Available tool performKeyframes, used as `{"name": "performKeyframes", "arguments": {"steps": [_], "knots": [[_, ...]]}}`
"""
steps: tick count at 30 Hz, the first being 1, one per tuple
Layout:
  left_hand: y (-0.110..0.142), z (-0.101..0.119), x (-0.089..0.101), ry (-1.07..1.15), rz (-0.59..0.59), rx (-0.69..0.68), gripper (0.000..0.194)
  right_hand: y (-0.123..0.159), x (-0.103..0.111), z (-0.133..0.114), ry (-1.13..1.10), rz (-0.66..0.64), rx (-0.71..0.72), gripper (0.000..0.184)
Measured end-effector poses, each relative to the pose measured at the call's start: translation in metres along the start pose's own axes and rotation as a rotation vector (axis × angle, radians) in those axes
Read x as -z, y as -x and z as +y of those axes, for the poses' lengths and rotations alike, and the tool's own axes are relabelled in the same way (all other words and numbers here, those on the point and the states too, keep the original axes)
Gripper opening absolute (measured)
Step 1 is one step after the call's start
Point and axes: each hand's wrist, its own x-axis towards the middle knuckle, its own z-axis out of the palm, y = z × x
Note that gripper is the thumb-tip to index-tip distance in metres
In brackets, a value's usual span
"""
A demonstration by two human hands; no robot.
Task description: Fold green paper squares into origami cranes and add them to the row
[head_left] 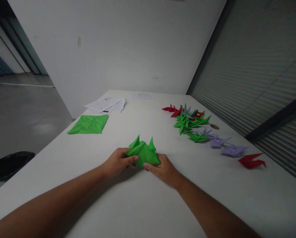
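Between my two hands is a partly folded green origami paper, its two pointed tips sticking up at the top. My left hand pinches its left side, the thumb lying on the near face. On the right side, my right hand grips it with the thumb along the lower edge. The fingers behind the paper are mostly hidden. Both hands are low over the white table, near its middle.
Green, red and purple paper cranes cluster at the right, trailing to a red crane. A creased green sheet lies at the left, before printed papers. A black-lined bin stands left of the table. Blinds border the right.
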Motion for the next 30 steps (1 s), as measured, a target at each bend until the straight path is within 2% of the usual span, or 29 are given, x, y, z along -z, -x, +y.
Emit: {"name": "performKeyframes", "arguments": {"steps": [6,8,10,13,15,17,21,30], "knots": [[0.000,0.001,0.001,-0.030,0.037,-0.007,0.031,-0.002,-0.002,0.005,-0.144,-0.006,-0.009,0.037],[0.000,0.002,0.001,-0.011,0.039,-0.030,0.030,-0.003,-0.002,0.005,-0.133,0.013,0.020,0.036],[-0.001,0.002,0.001,-0.008,0.043,-0.096,0.028,-0.003,0.000,0.003,-0.025,0.041,0.102,0.031],[-0.002,0.003,0.001,-0.040,0.080,-0.249,0.020,-0.004,0.005,-0.004,0.199,0.076,0.318,0.020],[-0.002,0.004,0.000,-0.069,0.124,-0.315,0.016,-0.005,0.008,-0.008,0.270,0.101,0.447,0.015],[-0.002,0.004,-0.001,-0.088,0.175,-0.345,0.013,-0.006,0.009,-0.008,0.302,0.130,0.514,0.014],[-0.002,0.006,-0.003,-0.073,0.189,-0.368,0.005,-0.007,0.009,-0.004,0.334,0.166,0.537,0.012],[0.000,0.006,0.001,-0.002,0.055,-0.356,0.007,-0.003,0.009,-0.010,0.342,0.171,0.507,0.018]]}}
